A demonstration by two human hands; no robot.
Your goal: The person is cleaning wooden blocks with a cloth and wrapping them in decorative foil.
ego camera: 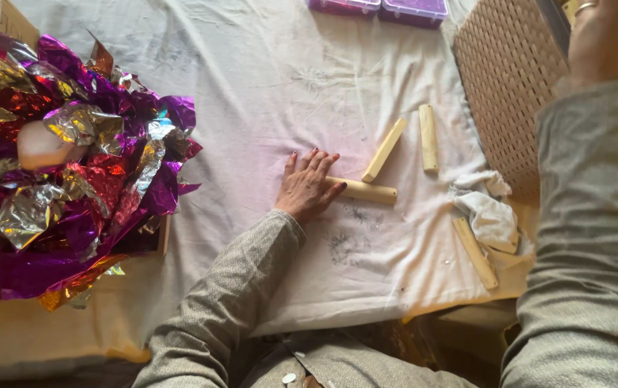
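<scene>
My left hand (307, 185) lies flat on the white cloth (266, 93), fingers together, resting on the left end of a pale wooden stick (366, 191). Two more wooden sticks lie just beyond: a flat one (385, 149) set at a slant and a round one (429, 137) nearly upright. Another flat stick (475, 253) lies near the cloth's right edge. My right hand (607, 36) is raised at the top right, wearing a ring, beside a woven wicker surface (506, 79); its fingers are cut off by the frame.
A big heap of crumpled purple, red and gold foil (72, 172) fills the left side. A crumpled white rag (490, 212) lies by the right sticks. Two purple plastic boxes (377, 8) stand at the far edge.
</scene>
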